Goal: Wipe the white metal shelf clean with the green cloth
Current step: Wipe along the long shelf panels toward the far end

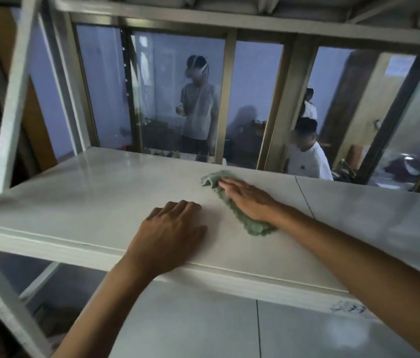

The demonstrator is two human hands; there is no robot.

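Right hand (pixel 249 200) flat, fingers straight, pressing the green cloth (pixel 234 208) onto the white metal shelf (pixel 87 202) right of centre, left hand (pixel 170 233) open, palm down at the near edge, holding nothing, glass partition (pixel 152 99) beyond

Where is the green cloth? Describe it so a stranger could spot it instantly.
Start at the white metal shelf across the middle of the view. Toward its far edge, the right hand presses flat on the green cloth, the only soft, crumpled, coloured thing there.
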